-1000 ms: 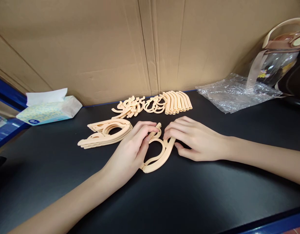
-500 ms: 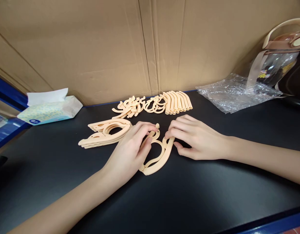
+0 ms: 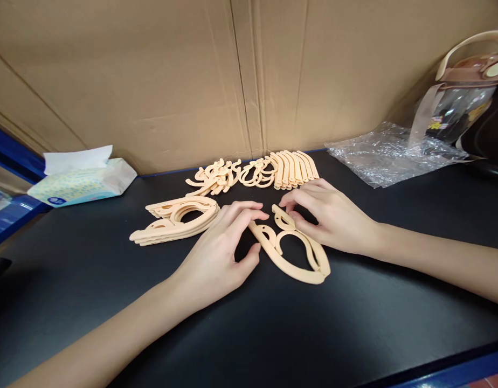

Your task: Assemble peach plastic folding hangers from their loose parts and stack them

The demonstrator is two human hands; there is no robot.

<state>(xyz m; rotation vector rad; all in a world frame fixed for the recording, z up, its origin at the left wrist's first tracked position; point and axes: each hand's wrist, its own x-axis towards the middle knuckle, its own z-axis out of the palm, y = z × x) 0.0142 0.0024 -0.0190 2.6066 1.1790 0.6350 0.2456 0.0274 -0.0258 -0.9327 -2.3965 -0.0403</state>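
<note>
A cream plastic folding hanger [image 3: 297, 277], its arms folded side by side with the closed end toward the lower right, lies on the black table. My right hand [image 3: 325, 213] is at its far arm, with thumb and index finger closed around that arm near the tip. My left hand [image 3: 220, 248] is beside the near arm's tip, thumb and fingers spread apart; whether a fingertip touches the hanger is hard to tell. Left of that hand lies a stack of folded hangers [image 3: 184, 229] of the same kind.
Along the back of the black table [image 3: 273, 334] lie loose hook-shaped pieces [image 3: 216, 178], curved ring-like pieces [image 3: 257, 173] and a row of hanger arms [image 3: 295, 168]. A tissue pack [image 3: 83, 183] sits at left. Crumpled clear plastic [image 3: 390, 156] and a bottle [image 3: 467, 102] stand right, before cardboard [image 3: 152, 81].
The hanger has swung round: its closed end went from lower left to lower right. My left hand has loosened from it, and my right hand has shifted to its far arm.
</note>
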